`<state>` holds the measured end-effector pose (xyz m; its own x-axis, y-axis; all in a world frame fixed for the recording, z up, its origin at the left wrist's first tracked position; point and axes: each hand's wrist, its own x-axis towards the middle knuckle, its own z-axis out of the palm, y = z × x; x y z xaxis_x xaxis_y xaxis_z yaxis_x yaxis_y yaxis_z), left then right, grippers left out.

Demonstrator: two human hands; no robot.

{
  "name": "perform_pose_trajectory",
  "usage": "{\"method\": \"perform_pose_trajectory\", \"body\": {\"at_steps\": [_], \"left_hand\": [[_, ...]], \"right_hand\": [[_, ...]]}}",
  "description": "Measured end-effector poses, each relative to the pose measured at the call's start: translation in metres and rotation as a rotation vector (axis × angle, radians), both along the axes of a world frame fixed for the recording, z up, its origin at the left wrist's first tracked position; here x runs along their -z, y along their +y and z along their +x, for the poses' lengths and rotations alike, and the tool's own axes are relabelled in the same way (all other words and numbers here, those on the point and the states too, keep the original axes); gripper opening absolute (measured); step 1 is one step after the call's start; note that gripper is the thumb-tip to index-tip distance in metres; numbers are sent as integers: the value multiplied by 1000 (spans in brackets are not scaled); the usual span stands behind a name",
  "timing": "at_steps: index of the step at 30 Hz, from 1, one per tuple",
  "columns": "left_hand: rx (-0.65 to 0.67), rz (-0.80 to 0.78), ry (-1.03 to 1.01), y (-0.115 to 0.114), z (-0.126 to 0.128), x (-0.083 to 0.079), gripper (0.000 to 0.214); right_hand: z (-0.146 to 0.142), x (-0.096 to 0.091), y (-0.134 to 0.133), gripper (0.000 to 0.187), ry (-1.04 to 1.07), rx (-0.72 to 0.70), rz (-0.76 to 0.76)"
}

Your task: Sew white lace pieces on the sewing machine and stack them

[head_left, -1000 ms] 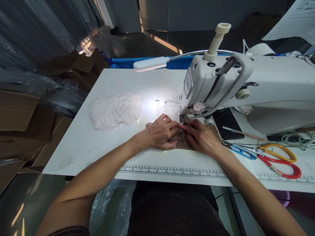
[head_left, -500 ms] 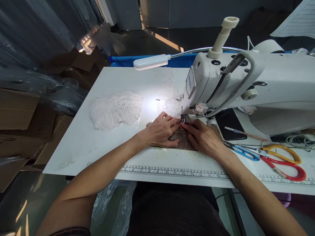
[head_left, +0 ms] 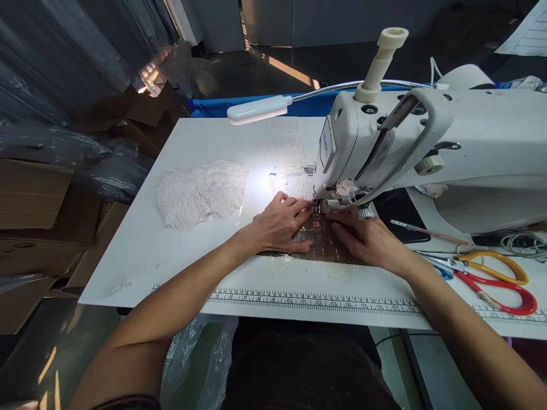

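Left hand (head_left: 282,225): palm down on the brown sheet, thumb spread away from the fingers, fingertips close to the machine's foot.
Right hand (head_left: 363,236): fingers bent, tips just beside the same foot; whether they pinch anything, I cannot tell.
Brown sheet (head_left: 320,250): beneath both hands, showing between them, shiny in places, a small red mark (head_left: 315,224) on it near the foot.
Sewing machine (head_left: 384,136): beyond the hands and off to the right, its foot (head_left: 321,206) just past the fingertips.
Lace: one white piece (head_left: 203,193) left of and beyond the left hand, another (head_left: 290,159) straight beyond it.
Tabletop (head_left: 141,245): white, under everything, with a printed ruler (head_left: 290,297) on the body side of the hands.
Right-hand side: scissors (head_left: 491,270) with red and orange handles past the right wrist; a pen (head_left: 427,229) lies beyond them.
Lamp (head_left: 258,110): well beyond the left hand, above the table.
Room: cardboard boxes (head_left: 34,193) and clear plastic (head_left: 119,165) far left of the hands; grey panels (head_left: 267,23) and sunlit floor (head_left: 290,71) far ahead.
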<state>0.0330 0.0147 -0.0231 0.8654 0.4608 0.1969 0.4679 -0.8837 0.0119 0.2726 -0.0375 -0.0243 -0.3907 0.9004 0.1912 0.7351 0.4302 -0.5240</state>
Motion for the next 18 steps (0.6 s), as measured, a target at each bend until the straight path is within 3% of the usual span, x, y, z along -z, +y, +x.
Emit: {"method": "perform_pose_trajectory", "body": {"at_steps": [4,8,14,18], "left_hand": [[12,-26,-20,2,0,2,67],[8,-32,-42,2,-1,4,67],[-20,-52,-37,1,-1,4,69],[-41,-64,-67,-1,-1,7,67]], "right_hand": [[9,-1,12,51,141,127,-203],[7,7,16,55,146,263,-127],[-6,7,-5,44,-2,152,-15],[-2,-10,-49,41,47,106,1]]}}
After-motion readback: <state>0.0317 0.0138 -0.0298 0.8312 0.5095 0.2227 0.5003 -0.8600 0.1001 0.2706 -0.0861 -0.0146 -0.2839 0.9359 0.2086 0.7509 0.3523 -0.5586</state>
